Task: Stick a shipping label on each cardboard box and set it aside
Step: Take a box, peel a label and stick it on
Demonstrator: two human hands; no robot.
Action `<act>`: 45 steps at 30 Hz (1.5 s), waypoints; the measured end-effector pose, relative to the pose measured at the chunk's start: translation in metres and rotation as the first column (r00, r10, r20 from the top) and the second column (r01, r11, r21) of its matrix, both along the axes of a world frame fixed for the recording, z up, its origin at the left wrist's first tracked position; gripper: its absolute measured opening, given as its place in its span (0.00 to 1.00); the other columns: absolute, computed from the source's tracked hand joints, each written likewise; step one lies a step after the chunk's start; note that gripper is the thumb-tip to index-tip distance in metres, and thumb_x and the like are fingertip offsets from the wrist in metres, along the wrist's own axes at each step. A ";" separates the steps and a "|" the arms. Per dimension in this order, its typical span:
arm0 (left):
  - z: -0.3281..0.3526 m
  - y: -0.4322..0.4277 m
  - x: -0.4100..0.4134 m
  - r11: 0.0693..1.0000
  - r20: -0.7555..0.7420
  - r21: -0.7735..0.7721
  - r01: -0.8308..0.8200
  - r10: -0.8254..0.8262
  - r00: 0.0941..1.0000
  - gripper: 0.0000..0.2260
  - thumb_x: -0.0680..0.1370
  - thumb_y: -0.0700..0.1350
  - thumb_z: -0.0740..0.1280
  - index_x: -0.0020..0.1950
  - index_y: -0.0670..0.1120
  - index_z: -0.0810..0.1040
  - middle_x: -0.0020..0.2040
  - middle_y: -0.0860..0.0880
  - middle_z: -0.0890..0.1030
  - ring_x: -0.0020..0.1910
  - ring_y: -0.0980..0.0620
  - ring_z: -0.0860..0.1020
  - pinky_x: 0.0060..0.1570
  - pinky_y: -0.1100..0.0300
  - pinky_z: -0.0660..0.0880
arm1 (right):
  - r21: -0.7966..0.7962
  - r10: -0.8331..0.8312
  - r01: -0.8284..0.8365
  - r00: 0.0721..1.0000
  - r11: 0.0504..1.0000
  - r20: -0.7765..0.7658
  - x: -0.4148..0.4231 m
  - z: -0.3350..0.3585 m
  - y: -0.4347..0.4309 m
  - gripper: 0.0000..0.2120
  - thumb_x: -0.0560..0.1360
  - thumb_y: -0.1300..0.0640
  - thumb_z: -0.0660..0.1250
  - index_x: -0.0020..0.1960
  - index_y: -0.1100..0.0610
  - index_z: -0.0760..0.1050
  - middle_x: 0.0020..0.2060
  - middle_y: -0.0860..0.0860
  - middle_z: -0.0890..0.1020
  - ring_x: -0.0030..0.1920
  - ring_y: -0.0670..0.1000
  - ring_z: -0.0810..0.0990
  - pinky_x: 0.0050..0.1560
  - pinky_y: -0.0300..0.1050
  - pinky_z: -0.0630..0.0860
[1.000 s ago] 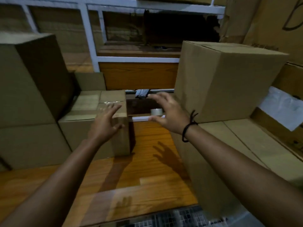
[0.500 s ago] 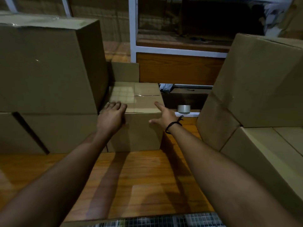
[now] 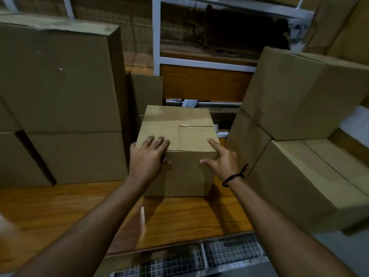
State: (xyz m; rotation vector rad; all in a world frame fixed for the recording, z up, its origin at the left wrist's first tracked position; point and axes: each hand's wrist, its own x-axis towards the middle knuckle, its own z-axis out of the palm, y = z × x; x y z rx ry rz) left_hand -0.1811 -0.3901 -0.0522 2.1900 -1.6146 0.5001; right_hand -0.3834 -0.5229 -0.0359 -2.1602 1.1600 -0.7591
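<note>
Fingers [image 3: 158,141] of left hand [image 3: 148,159] together, flat over top front edge of small box [image 3: 179,124]; right hand [image 3: 223,159] spread, index on top, thumb on front. Box on tabletop [image 3: 60,206] between bigger boxes [image 3: 60,86]. No label visible, so labelling and setting aside look still to do

Left hand [image 3: 148,158], right hand [image 3: 222,159], fingers [image 3: 159,142] straight
</note>
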 end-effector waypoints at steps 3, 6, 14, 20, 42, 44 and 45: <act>0.003 0.020 -0.020 1.000 0.000 -0.021 0.007 -0.007 1.000 0.26 0.76 0.55 0.69 0.73 0.52 0.69 0.73 0.48 0.70 0.73 0.43 0.67 0.64 0.33 0.63 | -0.068 -0.005 0.004 1.000 0.998 -0.001 -0.026 0.004 0.024 0.38 0.64 0.53 0.79 0.71 0.51 0.69 0.66 0.51 0.75 0.68 0.51 0.71 0.64 0.42 0.70; 0.006 0.051 -0.039 0.997 0.047 -0.069 0.028 -0.024 0.999 0.26 0.75 0.55 0.70 0.72 0.52 0.71 0.71 0.48 0.73 0.71 0.43 0.69 0.63 0.32 0.64 | -0.116 0.013 -0.012 1.000 0.993 0.012 -0.051 0.007 0.053 0.39 0.63 0.52 0.79 0.71 0.51 0.70 0.66 0.50 0.76 0.67 0.48 0.71 0.61 0.35 0.66; 0.008 0.185 -0.073 0.990 0.084 -0.137 0.027 -0.015 0.996 0.24 0.72 0.54 0.74 0.67 0.51 0.77 0.67 0.48 0.77 0.67 0.44 0.74 0.59 0.31 0.68 | -0.160 0.150 -0.145 0.989 0.976 0.015 -0.090 0.002 0.162 0.39 0.60 0.46 0.79 0.69 0.52 0.73 0.62 0.51 0.79 0.62 0.49 0.76 0.59 0.37 0.71; -0.005 0.286 -0.056 0.992 0.034 -0.094 -0.089 0.093 0.995 0.25 0.72 0.54 0.74 0.68 0.51 0.75 0.68 0.48 0.76 0.68 0.43 0.73 0.59 0.29 0.68 | -0.126 0.270 -0.267 0.963 0.955 0.006 -0.053 -0.008 0.242 0.41 0.59 0.44 0.76 0.70 0.53 0.71 0.64 0.52 0.78 0.64 0.50 0.75 0.62 0.42 0.73; -0.022 0.441 0.170 0.991 0.091 -0.085 -0.099 0.107 0.990 0.25 0.74 0.54 0.72 0.69 0.49 0.74 0.69 0.46 0.75 0.69 0.42 0.72 0.61 0.30 0.67 | -0.120 0.263 -0.261 0.965 0.958 0.008 0.175 -0.032 0.395 0.39 0.64 0.49 0.78 0.72 0.51 0.68 0.68 0.52 0.74 0.68 0.51 0.71 0.65 0.42 0.70; -0.019 0.438 0.174 0.992 0.099 -0.081 -0.092 0.100 0.990 0.25 0.73 0.54 0.72 0.68 0.49 0.75 0.68 0.46 0.76 0.69 0.42 0.72 0.60 0.30 0.68 | -0.113 0.256 -0.254 0.967 0.961 0.004 0.179 -0.031 0.392 0.39 0.64 0.48 0.77 0.72 0.50 0.67 0.68 0.51 0.74 0.69 0.49 0.70 0.65 0.40 0.69; -0.017 0.436 0.176 0.993 0.093 -0.069 -0.095 0.101 0.991 0.25 0.73 0.55 0.72 0.68 0.49 0.75 0.68 0.46 0.76 0.69 0.43 0.72 0.60 0.30 0.68 | -0.109 0.249 -0.247 0.969 0.963 0.000 0.181 -0.031 0.390 0.39 0.64 0.48 0.77 0.72 0.50 0.67 0.68 0.50 0.73 0.69 0.49 0.70 0.65 0.39 0.68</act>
